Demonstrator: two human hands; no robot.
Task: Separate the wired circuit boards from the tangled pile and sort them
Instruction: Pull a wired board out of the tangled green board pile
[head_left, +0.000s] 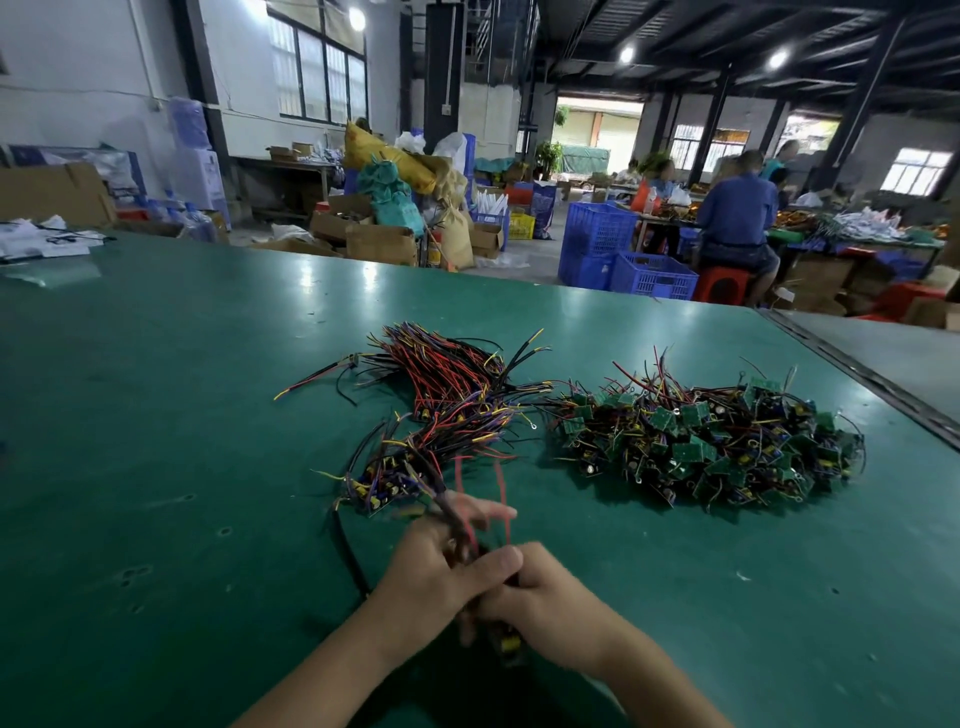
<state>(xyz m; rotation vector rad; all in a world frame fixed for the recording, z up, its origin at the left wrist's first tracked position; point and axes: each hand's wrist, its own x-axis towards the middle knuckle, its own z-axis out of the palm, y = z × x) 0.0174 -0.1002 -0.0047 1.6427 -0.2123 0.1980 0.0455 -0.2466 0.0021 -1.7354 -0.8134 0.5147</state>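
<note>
hands (447, 577) blurry; pcb (506, 647) half-hidden betw. them

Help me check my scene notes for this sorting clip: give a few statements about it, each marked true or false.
1. The left hand and right hand both hold a wired board. True.
2. The tangled pile lies left of the hands. False: it lies to their right.
3. The table is green. True.
4. The crates beyond the table are red. False: they are blue.
5. The straightened bundles sit left of the tangled pile. True.
</note>
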